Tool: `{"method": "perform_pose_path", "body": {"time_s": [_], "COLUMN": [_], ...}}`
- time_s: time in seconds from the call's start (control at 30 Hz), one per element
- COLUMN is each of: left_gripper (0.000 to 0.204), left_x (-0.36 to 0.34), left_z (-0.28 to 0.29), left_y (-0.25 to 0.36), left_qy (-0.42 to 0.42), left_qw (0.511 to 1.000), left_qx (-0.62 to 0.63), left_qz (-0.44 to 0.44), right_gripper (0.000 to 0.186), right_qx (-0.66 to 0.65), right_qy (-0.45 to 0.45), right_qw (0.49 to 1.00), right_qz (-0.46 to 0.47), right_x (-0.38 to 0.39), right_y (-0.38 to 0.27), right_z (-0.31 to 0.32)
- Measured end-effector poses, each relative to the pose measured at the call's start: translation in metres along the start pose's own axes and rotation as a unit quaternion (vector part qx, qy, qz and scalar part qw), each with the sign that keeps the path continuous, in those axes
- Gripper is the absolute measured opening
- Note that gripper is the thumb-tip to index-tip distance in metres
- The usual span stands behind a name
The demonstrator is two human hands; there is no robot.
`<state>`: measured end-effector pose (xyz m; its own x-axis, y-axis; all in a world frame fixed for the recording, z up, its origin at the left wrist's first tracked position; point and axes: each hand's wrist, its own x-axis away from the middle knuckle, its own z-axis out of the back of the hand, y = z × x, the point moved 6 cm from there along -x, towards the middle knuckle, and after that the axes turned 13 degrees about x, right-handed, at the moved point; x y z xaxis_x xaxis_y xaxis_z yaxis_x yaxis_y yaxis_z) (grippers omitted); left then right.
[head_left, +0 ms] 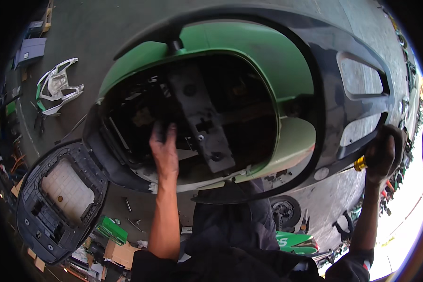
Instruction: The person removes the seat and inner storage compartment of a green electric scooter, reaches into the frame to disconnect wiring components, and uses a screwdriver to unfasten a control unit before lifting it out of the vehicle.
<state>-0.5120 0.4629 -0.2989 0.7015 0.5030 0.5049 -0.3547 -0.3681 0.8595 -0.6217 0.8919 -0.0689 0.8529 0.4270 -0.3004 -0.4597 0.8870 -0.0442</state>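
Note:
In front of me stands a scooter with a green body shell [211, 37] around a dark oval opening. A black crosspiece [192, 101] runs across that opening. My left hand [164, 152] reaches into the opening beside the crosspiece, its fingers stretched and apart; the tips fade into shadow. Around the shell's rear curves a large black grab rail [322, 70] with two window-like gaps. At the rail's right end my right hand [383, 152] is closed around a screwdriver with a yellow handle [359, 163], its thin shaft pointing left. The raised seat [63, 202] hangs tipped to the left, underside showing.
A silver-white frame part [58, 87] lies on the grey floor at left, near a grey-blue box [30, 50]. Below are a green box [112, 230], a cardboard box [121, 254], a black wheel [285, 211] and a green panel [296, 243]. Assorted parts line the right edge.

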Motion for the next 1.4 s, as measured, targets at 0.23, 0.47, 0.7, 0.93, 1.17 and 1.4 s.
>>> {"method": "perform_pose_path", "body": {"time_s": [0.23,0.47,0.7,0.93,1.17,1.4], "left_gripper": [0.044,0.085,0.075,0.067,0.078,0.067], "left_x": [0.001,0.019,-0.023,-0.053,-0.073,-0.064], "left_z": [-0.037,-0.047,-0.042,-0.041,-0.040,-0.042], "left_y": [-0.004,-0.009,-0.009,0.009,-0.006,-0.009], "left_qy": [-0.133,-0.103,-0.145,-0.231,-0.304,-0.250], "left_qw": [0.987,0.953,0.985,0.881,0.941,0.922], "left_qx": [-0.064,-0.199,-0.051,-0.205,-0.123,-0.269], "left_qz": [-0.063,-0.205,-0.081,-0.359,-0.080,-0.121], "right_gripper": [0.025,0.026,0.025,0.026,0.030,0.033], "right_qx": [-0.172,0.068,-0.096,-0.007,0.060,0.102], "right_qy": [-0.006,-0.077,-0.061,-0.039,-0.031,-0.044], "right_qw": [0.956,0.993,0.948,0.979,0.996,0.994], "right_qz": [-0.239,-0.049,-0.296,-0.202,-0.049,-0.001], "right_x": [0.013,-0.001,0.003,0.002,-0.001,0.006], "right_y": [0.029,0.012,0.028,0.036,0.023,0.046], "right_z": [-0.005,-0.007,-0.016,-0.014,-0.008,-0.009]}}
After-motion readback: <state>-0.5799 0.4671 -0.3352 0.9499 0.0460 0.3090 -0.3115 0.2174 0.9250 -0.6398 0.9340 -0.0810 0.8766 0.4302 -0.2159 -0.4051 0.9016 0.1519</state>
